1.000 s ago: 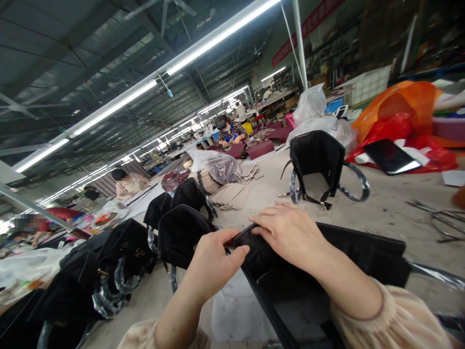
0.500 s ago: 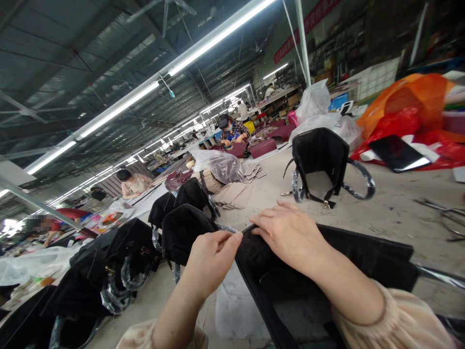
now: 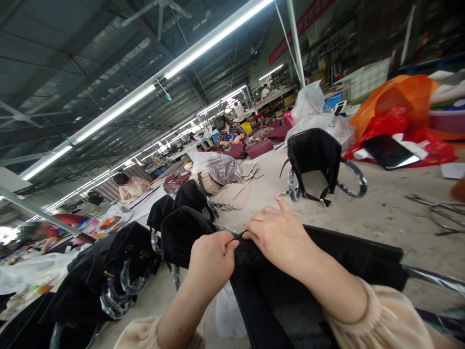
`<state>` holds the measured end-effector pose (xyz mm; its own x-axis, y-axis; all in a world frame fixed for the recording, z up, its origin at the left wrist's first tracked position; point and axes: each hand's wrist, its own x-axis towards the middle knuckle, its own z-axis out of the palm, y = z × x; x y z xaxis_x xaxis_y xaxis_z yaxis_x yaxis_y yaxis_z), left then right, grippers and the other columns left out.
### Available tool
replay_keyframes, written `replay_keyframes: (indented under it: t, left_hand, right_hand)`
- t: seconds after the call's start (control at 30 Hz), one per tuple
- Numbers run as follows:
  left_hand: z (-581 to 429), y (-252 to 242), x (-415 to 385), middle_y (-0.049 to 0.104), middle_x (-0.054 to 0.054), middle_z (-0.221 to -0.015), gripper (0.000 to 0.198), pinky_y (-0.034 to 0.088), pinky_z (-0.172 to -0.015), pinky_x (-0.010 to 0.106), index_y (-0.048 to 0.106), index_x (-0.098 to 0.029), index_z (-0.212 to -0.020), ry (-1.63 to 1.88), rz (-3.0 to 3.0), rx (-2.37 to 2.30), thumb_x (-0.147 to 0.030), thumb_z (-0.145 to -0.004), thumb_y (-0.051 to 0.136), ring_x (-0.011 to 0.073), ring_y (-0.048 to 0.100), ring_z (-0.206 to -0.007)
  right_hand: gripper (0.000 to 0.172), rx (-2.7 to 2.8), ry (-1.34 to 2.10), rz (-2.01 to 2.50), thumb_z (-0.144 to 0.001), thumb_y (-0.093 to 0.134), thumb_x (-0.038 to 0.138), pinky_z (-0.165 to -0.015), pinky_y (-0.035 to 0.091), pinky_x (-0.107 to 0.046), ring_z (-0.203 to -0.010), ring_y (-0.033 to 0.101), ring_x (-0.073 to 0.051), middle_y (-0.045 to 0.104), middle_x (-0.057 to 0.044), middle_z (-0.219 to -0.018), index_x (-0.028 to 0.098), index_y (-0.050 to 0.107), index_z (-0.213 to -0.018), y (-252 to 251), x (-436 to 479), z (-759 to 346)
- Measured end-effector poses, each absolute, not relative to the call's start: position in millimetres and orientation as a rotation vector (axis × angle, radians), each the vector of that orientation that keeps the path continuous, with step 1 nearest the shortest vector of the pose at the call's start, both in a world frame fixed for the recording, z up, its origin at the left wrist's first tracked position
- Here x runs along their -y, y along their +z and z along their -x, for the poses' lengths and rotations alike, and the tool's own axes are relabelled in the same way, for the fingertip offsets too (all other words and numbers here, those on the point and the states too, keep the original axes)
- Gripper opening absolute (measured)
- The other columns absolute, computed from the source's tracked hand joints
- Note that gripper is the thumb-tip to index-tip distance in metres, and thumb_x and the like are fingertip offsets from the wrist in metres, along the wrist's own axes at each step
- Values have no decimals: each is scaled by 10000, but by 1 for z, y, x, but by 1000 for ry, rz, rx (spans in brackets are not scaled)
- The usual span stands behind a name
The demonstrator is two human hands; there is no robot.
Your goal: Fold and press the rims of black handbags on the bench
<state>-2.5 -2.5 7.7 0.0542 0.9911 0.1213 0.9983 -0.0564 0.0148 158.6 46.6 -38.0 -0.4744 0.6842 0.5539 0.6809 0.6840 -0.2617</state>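
A black handbag (image 3: 356, 249) lies open-topped on the table in front of me, its plastic-wrapped handle (image 3: 432, 278) stretching to the right. My left hand (image 3: 214, 259) is closed, thumb and curled fingers pinching the corner of the bag's top edge. Close beside it, my right hand (image 3: 278, 237) grips the same edge between thumb and fingers, with one finger lifted. The fingertips of both hands nearly meet there. Whatever detail lies under the fingers is hidden.
Another black bag (image 3: 314, 157) stands open beyond my right hand. More black bags (image 3: 183, 230) stand to the left, beside a heap (image 3: 90, 271). Scissors (image 3: 436, 206), a dark tablet (image 3: 387, 150) and beige pieces (image 3: 230, 195) lie on the table. Co-workers sit farther back.
My left fingers have curled tighter on the bag's edge. One right-hand finger has risen, and the right hand has moved slightly left. The view has shifted a little.
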Motion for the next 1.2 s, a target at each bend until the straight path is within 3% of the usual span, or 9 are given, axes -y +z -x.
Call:
replay_keyframes:
  t: [0.23, 0.3, 0.37, 0.43, 0.5, 0.73, 0.93, 1.07, 1.2]
  left_hand:
    - [6, 7, -2, 538, -13, -566, 288, 243, -551, 241, 514, -175, -606, -156, 2251, 2200, -264, -876, 465, 108, 471, -544]
    - [5, 9, -2, 525, -15, -559, 313, 237, -544, 241, 491, -176, -589, -162, 2268, 2238, -282, -882, 454, 108, 458, -540]
    - [4, 11, -1, 512, -16, -554, 327, 233, -543, 243, 468, -175, -573, -162, 2266, 2259, -289, -880, 451, 108, 451, -541]
    - [4, 11, -1, 504, -17, -553, 328, 232, -545, 245, 459, -175, -570, -152, 2266, 2259, -288, -878, 448, 108, 448, -541]
    - [2, 12, -1, 497, -18, -550, 329, 230, -544, 247, 458, -177, -572, -135, 2262, 2255, -290, -880, 442, 108, 444, -537]
    - [-2, 14, 1, 494, -18, -544, 340, 225, -545, 248, 472, -179, -568, -106, 2236, 2234, -292, -885, 423, 113, 445, -531]
    - [-1, 12, 2, 503, -18, -544, 335, 228, -554, 248, 466, -179, -566, -124, 2206, 2232, -289, -881, 433, 118, 463, -542]
    - [1, 10, 3, 509, -19, -556, 330, 230, -557, 247, 465, -179, -579, -151, 2233, 2235, -293, -887, 429, 116, 475, -551]
    - [2, 8, 4, 498, -24, -558, 329, 232, -562, 248, 463, -181, -593, -193, 2251, 2233, -306, -894, 426, 114, 470, -552]
  right_hand:
    - [192, 2256, -11, 983, -889, 586, 292, -1074, 224, -474, -841, 592, -190, 684, 10, -771, 213, 652, -728, -41, -50, -156]
    - [79, 2240, -1, 1036, -870, 612, 276, -981, 347, -411, -865, 611, -201, 704, -10, -868, 219, 666, -876, -39, -50, -166]
    - [154, 2217, 15, 1153, -855, 627, 273, -794, 430, -334, -845, 633, -209, 710, -38, -919, 214, 655, -995, -35, -50, -179]
    - [168, 2214, 51, 1263, -857, 620, 296, -649, 415, -300, -780, 647, -208, 714, -41, -884, 220, 658, -1002, -30, -49, -191]
    - [135, 2238, 80, 1305, -863, 605, 305, -600, 389, -295, -728, 650, -201, 714, -27, -837, 233, 667, -959, -27, -47, -197]
    - [177, 2242, 4, 1188, -897, 536, 283, -641, 394, -306, -715, 630, -189, 695, -16, -767, 229, 667, -792, -30, -45, -184]
    - [240, 2209, 37, 1091, -888, 510, 179, -988, 320, -340, -722, 615, -154, 702, -5, -751, 207, 654, -699, -32, -48, -175]
    - [274, 2139, 50, 1161, -895, 488, 183, -963, 331, -337, -714, 615, -154, 690, 1, -726, 210, 627, -661, -31, -46, -174]
    - [258, 1947, 158, 1340, -935, 443, 261, -737, 393, -283, -736, 624, -166, 691, -3, -772, 220, 623, -754, -29, -47, -178]
